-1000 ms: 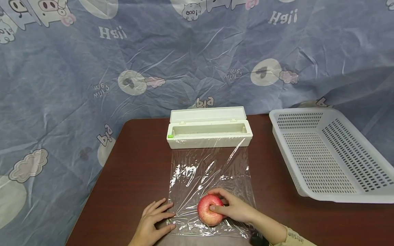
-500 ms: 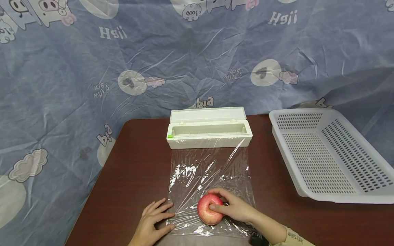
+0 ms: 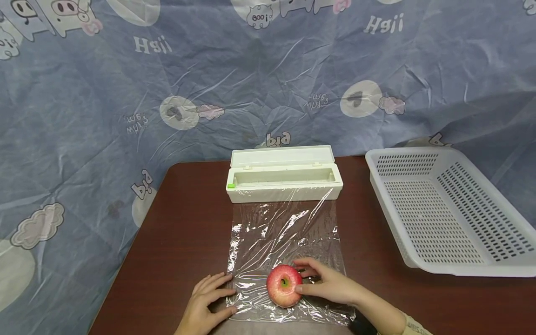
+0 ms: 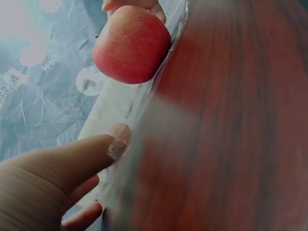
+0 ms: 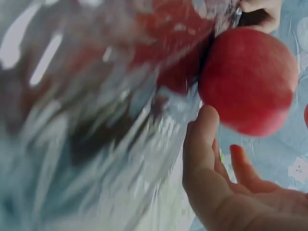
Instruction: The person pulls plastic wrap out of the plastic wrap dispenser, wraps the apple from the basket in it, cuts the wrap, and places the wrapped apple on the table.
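A red apple (image 3: 278,296) stands stem up on a sheet of clear plastic wrap (image 3: 268,251). Beside its right side is my right hand (image 3: 328,284), thumb and fingers loosely bent and spread. In the right wrist view a small gap shows between those fingers (image 5: 199,139) and the apple (image 5: 248,79). My left hand (image 3: 203,302) rests with spread fingers at the film's left edge. In the left wrist view its thumb (image 4: 91,154) touches the edge of the film, apart from the apple (image 4: 132,45).
At the back of the brown table (image 3: 188,223) stands a white wrap dispenser box (image 3: 284,194), lid raised, with the film running out over its front. A white perforated plastic basket (image 3: 431,218) stands on the right. Behind hangs a blue printed cloth (image 3: 251,83).
My right hand has let go of the apple and drawn slightly right, so the stem hollow now shows. My left hand stays nearly where it was.
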A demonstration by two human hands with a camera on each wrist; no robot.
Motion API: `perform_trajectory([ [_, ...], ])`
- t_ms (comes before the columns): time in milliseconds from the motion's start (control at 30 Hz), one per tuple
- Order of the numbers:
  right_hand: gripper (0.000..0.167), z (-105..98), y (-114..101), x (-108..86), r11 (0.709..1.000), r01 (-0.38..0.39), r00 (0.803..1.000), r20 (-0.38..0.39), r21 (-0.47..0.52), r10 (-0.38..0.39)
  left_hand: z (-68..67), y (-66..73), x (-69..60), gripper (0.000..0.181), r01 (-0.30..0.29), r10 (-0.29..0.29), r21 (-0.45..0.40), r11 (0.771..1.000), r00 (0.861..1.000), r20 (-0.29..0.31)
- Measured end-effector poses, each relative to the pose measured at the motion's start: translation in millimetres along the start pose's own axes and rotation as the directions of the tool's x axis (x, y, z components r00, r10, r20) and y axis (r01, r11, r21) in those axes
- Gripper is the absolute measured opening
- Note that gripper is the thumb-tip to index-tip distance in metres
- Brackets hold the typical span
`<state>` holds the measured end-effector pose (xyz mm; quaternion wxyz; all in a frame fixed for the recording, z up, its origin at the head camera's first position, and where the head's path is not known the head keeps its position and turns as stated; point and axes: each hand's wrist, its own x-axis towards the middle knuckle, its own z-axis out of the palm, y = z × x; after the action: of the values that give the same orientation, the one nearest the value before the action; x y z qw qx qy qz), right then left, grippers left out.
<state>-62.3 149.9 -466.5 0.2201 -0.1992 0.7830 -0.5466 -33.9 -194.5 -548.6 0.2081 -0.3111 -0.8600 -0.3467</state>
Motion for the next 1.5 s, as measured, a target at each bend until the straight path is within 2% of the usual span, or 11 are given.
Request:
perform_trajectory([
  [167,0.06,-9,-1,-15.6,0.993,0.035,0.998,-0.046,-0.116,-0.041,-5.9,8.4,1.6,0.032,0.041,-0.041,-0.01,0.999,0.999,0.02],
  [300,0.053,-13,2,-28.1,0.946,0.122,0.983,-0.093,-0.302,-0.156,-8.5,13.1,2.3,0.028,0.019,-0.019,0.002,1.0,1.0,0.018],
  [433,0.048,-17,9,-38.7,0.861,0.209,0.954,-0.096,-0.464,-0.284,-10.9,16.5,4.4,0.029,-0.015,0.014,0.01,1.0,0.999,0.028],
  [533,0.045,-19,16,-45.4,0.787,0.276,0.929,-0.056,-0.552,-0.366,-11.0,17.3,6.3,0.035,-0.071,0.071,0.003,0.997,0.997,0.033],
  [700,0.034,-22,28,-51.7,0.672,0.413,0.873,0.058,-0.614,-0.484,-6.3,16.2,9.4,0.035,-0.185,0.185,0.007,0.983,0.982,0.028],
  [967,0.022,-22,43,-50.5,0.517,0.509,0.807,0.174,-0.688,-0.564,2.7,13.8,9.4,0.021,-0.277,0.274,0.051,0.96,0.96,0.06],
  [1167,0.016,-22,52,-47.5,0.396,0.551,0.756,0.238,-0.735,-0.61,5.0,12.5,6.7,0.012,-0.287,0.282,0.056,0.956,0.955,0.094],
  [1333,0.001,-22,57,-43.8,0.221,0.594,0.665,0.317,-0.774,-0.676,5.1,14.6,6.3,0.005,-0.275,0.269,0.053,0.96,0.959,0.093],
  [1367,0.004,-21,57,-43.1,0.192,0.597,0.65,0.328,-0.779,-0.686,5.1,15.6,6.4,0.005,-0.273,0.267,0.055,0.96,0.959,0.096],
  [1433,0.008,-20,58,-42.3,0.166,0.597,0.634,0.335,-0.785,-0.697,5.2,17.4,6.8,0.005,-0.266,0.259,0.063,0.962,0.96,0.104],
  [1500,0.01,-19,58,-41.9,0.164,0.595,0.629,0.328,-0.787,-0.705,5.3,19.3,7.1,0.007,-0.247,0.24,0.059,0.967,0.964,0.115],
])
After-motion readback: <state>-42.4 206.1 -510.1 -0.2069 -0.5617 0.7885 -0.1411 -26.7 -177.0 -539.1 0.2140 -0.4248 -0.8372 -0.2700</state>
